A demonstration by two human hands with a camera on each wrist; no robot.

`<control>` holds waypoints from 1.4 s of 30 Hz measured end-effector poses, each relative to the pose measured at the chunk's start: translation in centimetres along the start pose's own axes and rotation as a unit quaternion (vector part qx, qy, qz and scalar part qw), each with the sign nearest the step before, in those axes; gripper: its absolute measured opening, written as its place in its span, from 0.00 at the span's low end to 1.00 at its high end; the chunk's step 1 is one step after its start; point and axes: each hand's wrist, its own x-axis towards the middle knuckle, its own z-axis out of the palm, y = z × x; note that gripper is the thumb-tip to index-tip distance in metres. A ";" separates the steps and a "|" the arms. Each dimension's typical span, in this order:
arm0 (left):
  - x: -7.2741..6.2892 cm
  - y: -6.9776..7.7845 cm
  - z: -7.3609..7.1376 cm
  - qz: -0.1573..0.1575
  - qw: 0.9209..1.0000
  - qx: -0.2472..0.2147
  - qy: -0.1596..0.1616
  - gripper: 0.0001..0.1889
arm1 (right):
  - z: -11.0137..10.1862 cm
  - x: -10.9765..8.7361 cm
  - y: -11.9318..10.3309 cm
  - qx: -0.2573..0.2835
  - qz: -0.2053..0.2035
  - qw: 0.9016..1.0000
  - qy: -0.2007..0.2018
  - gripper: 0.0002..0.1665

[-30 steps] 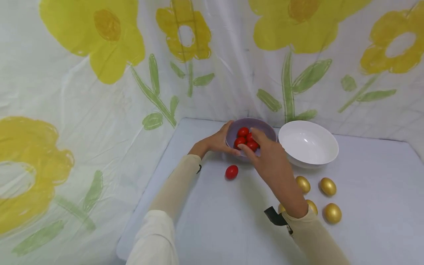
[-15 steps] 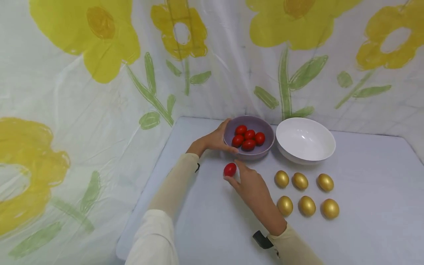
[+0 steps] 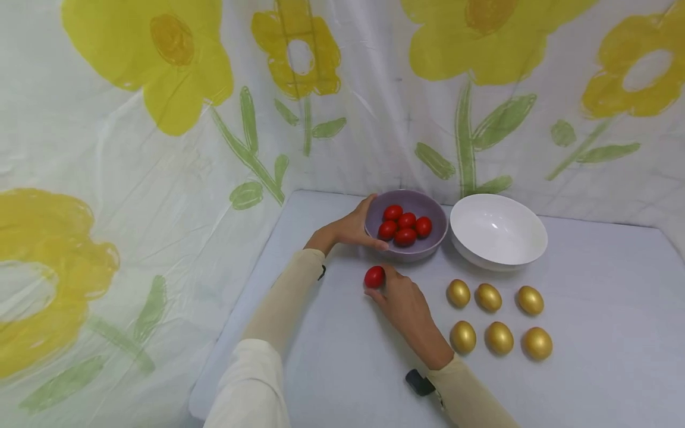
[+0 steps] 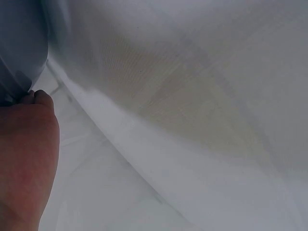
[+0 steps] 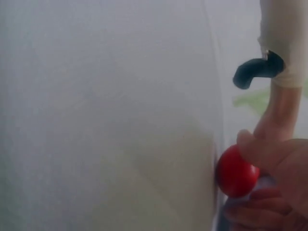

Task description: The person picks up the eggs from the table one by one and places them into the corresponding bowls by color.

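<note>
My left hand (image 3: 350, 230) holds the purple bowl (image 3: 412, 257) by its left side, the thumb along the front and the fingers round the far side. Several red eggs (image 3: 405, 237) lie together inside the bowl. In front of it, a single red egg (image 3: 374, 277) is between the thumb and fingers of my right hand (image 3: 409, 309). The right wrist view shows this red egg (image 5: 237, 171) at the thumb tip, low down at the table surface. At the left edge of the left wrist view, my left hand (image 4: 29, 159) touches the bowl's outer wall (image 4: 21, 43).
A white bowl (image 3: 497, 232) stands just right of the purple one. Several gold eggs (image 3: 499, 338) sit in two rows on the pale table (image 3: 342, 368), right of my right hand. A flower-printed curtain (image 3: 374, 119) hangs behind and on the left.
My right hand has left the purple bowl, coming forward and down to the lone red egg, and now pinches it. An extra red egg shows in the bowl. My left hand stays on the bowl.
</note>
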 end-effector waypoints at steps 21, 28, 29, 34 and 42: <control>0.1 0.0 0.1 -0.012 1.000 0.001 -0.006 0.77 | 0.0 0.7 0.8 0.031 0.014 0.999 -0.023 0.32; 0.1 0.1 0.0 -0.012 1.000 0.004 -0.001 0.77 | -1.9 0.6 0.5 0.037 0.018 0.998 -0.039 0.34; 0.1 0.1 0.0 -0.013 1.000 0.002 -0.001 0.77 | -2.2 0.6 0.4 0.041 0.021 0.998 -0.042 0.34; 0.0 0.3 -0.1 -0.013 1.000 -0.003 -0.003 0.77 | -4.4 0.3 0.4 0.063 0.031 0.996 -0.053 0.35; 0.1 0.3 0.0 -0.011 1.000 -0.005 -0.003 0.77 | -7.6 1.1 2.0 0.074 0.007 0.997 -0.018 0.36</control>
